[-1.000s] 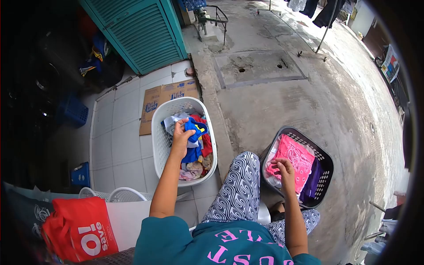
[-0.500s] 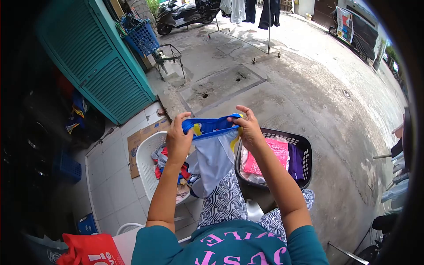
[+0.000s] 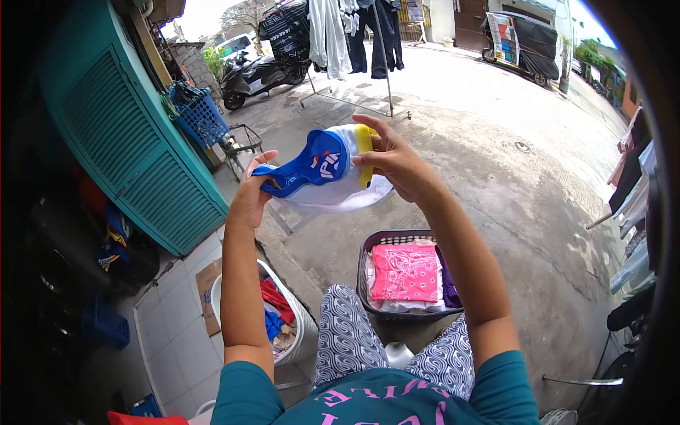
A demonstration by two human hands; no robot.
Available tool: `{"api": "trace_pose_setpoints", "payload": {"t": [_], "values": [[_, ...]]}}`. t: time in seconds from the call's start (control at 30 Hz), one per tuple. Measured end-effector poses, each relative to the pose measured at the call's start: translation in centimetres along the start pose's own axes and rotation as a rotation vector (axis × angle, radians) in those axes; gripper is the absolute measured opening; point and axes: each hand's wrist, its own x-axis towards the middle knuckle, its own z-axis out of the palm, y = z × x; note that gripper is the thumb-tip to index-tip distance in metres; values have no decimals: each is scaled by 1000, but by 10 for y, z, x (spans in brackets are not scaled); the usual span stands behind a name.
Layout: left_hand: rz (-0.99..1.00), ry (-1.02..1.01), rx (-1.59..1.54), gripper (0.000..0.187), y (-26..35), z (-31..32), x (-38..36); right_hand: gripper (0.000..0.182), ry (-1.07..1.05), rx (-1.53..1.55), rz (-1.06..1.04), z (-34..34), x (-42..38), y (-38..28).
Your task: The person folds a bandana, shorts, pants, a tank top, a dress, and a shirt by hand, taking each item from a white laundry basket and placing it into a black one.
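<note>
Stretched between both hands, a white garment with blue and yellow trim (image 3: 322, 170) hangs in the air, with a printed blue part facing up. My left hand (image 3: 249, 193) pinches its blue edge at the left end. At the right end, my right hand (image 3: 389, 157) grips the yellow band between thumb and fingers. Below on the right is a dark basket (image 3: 365, 283) holding a pink patterned cloth (image 3: 405, 273) on white and purple cloth. A white basket (image 3: 308, 333) with red, blue and other crumpled clothes (image 3: 278, 304) stands at the lower left.
A teal louvered door (image 3: 134, 149) is at the left, beside a blue basket of hangers (image 3: 202, 117). Clothes hang on a rack (image 3: 389, 85) at the top and along the right edge. A scooter (image 3: 262, 79) stands at the back left.
Both hands have risen and moved apart, and the garment is now spread wider with its printed blue part showing. The view has shifted, revealing more of the street.
</note>
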Motion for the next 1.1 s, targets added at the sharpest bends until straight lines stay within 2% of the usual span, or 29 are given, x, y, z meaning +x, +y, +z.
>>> {"api": "trace_pose_setpoints", "payload": {"t": [0.03,0.1,0.13,0.2,0.23,0.27,0.33,0.37,0.43,0.47,0.5,0.53,0.57,0.6,0.63,0.67,0.7,0.73,0.77,0.8,0.83,0.87,0.9,0.93,1.0,1.03,1.07,1.1], "values": [[-23,-35,60,41,0,1,1,59,9,-3,-2,-9,0,4],[-53,-29,45,44,-1,8,-1,46,41,72,34,-21,-1,3],[-3,-24,29,47,-1,11,-5,35,130,94,-10,-24,-4,0],[104,-85,14,51,0,13,-17,42,101,93,-27,-31,-18,-6],[78,-80,11,51,4,10,-29,46,64,43,-13,-33,-27,-7],[50,-180,84,49,10,7,-44,46,70,51,16,-33,-39,-6],[-35,-306,154,48,16,4,-70,53,-56,-143,-22,-29,-65,0],[-62,-298,151,48,10,2,-72,61,-80,-165,-26,-26,-74,6],[-59,-232,-65,55,-3,-3,-73,62,-43,-500,-128,-27,-76,34],[15,-144,2,55,-10,2,-67,62,-41,-497,-119,-30,-69,43],[12,-144,1,55,-21,-2,-57,54,10,-758,-234,-33,-59,51],[216,-39,363,51,-33,-6,-46,47,63,-1019,-351,-35,-51,53],[421,72,724,47,-42,-11,-38,47,62,-1019,-350,-39,-44,51],[449,157,870,33,-37,-7,-38,35,92,-1117,-288,-40,-37,44],[449,158,869,33,-30,-8,-39,23,123,-1215,-224,-40,-34,37],[468,190,890,27,-23,-10,-39,12,226,-1258,-312,-37,-35,34],[483,221,910,20,-16,-11,-41,12,223,-1258,-308,-34,-39,25],[624,205,917,9,-6,-8,-47,12,197,-1255,-426,-33,-46,15],[615,205,919,9,3,-8,-55,13,172,-1246,-544,-32,-53,11],[507,47,636,11,12,-8,-68,16,52,-960,-430,-35,-65,10],[398,-104,349,13,18,-10,-81,18,-93,-798,-271,-33,-79,4],[239,-249,322,15,20,-19,-98,20,-233,-630,-110,-30,-97,-1],[76,-392,291,18,21,-27,-115,25,-332,-619,72,-32,-114,1],[-71,-535,299,19,20,-26,-128,28,-478,-615,127,-35,-129,9],[-384,-777,386,21,5,-26,-151,31,-611,-447,246,-32,-165,39],[-546,-878,468,22,-13,-28,-162,31,-685,-448,430,-29,-182,53],[-653,-978,406,23,-41,-29,-178,31,-790,-442,579,-28,-197,72],[-757,-1077,340,25,-73,-29,-197,35,-827,-268,687,-26,-215,92]]}}
